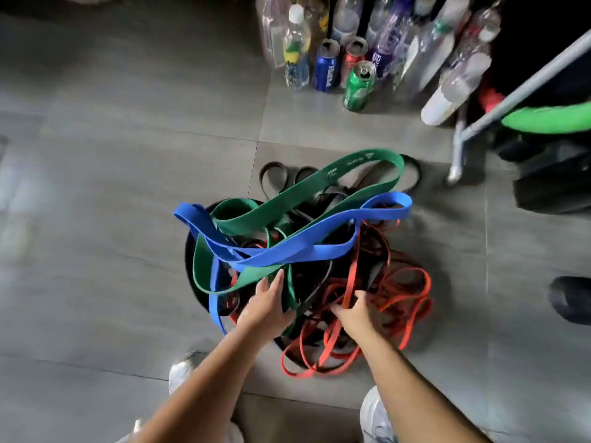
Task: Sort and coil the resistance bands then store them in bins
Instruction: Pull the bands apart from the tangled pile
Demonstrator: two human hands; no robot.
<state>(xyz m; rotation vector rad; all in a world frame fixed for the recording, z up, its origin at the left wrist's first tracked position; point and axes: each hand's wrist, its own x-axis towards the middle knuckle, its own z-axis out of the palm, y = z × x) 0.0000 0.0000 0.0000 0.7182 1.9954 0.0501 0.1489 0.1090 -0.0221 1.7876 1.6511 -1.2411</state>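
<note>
**Head view: both hands go into the tangle**

Head camera looks straight down on a heap of resistance bands piled over a dark round bin (192, 251) on the tiled floor (112, 187), and nothing is sorted yet. The left hand (267, 306) lies flat, fingers straight and spread, its grip open, with the fingertips on the wide green band (319, 193) where it dips under the blue band (303, 241). The right hand (355, 311) curls into the thin orange bands (399, 302) at the near right of the heap; its fingers look hooked around a strand or two, though whether they have truly closed on one I cannot tell.

To do this step well, I judge the blue band should come off first. It rides on top, crossing the heap from left to right, so it ought to lift free with little drag. Take it at one end loop, raise it slowly, and let the other hand hold the pile down so the green one does not come up with it.

The orange strands are the risk: thin, looped many times, woven through black bands (275, 174) that trail toward the far side. Pulling hard there would tighten the knots. Better to find one loop and follow it out.

Far off, bottles and a green can (359, 87) stand well apart from the heap, clear of the work.
</note>
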